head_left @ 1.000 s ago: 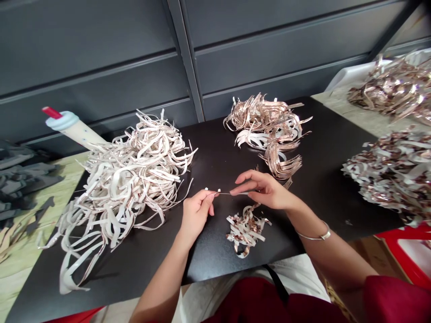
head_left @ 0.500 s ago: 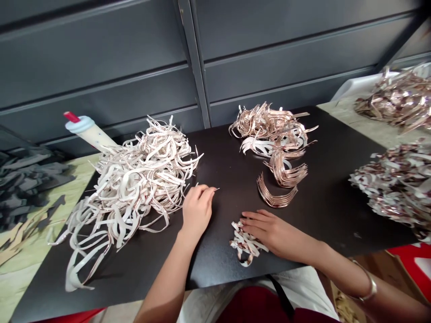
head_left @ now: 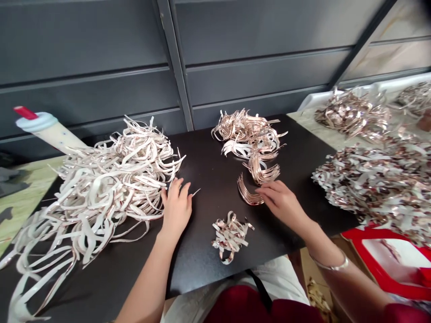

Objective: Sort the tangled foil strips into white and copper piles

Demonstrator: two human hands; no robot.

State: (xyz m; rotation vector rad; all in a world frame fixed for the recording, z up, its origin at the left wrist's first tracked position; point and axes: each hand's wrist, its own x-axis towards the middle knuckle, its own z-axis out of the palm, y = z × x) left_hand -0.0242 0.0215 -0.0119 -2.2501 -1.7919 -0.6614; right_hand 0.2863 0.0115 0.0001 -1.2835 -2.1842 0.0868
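Note:
My left hand (head_left: 176, 210) lies palm down with its fingers apart, at the right edge of a big tangle of white-backed strips (head_left: 121, 175). A thin pale sliver (head_left: 196, 192) pokes out beside its thumb side; whether the hand touches it I cannot tell. My right hand (head_left: 284, 207) pinches the right end of a small curved bundle of shiny rose-gold strips (head_left: 247, 194). Just behind that lies another curved rose-gold bundle (head_left: 262, 172). Between my forearms sits a small heap of short white and rose-gold curls (head_left: 230, 235), which neither hand touches.
At the table's back is a pile of rose-gold strips (head_left: 247, 128). A large curly heap (head_left: 380, 184) stands at the right, with more shiny strips (head_left: 353, 112) behind it. A cup-shaped white cylinder with a red straw (head_left: 55, 130) leans at the back left. Grey panels (head_left: 101, 45) rise behind the table.
My right hand has left the small curly heap and moved forward to the curved rose-gold bundle. My left hand's fingers have spread apart. The view has swung to the right.

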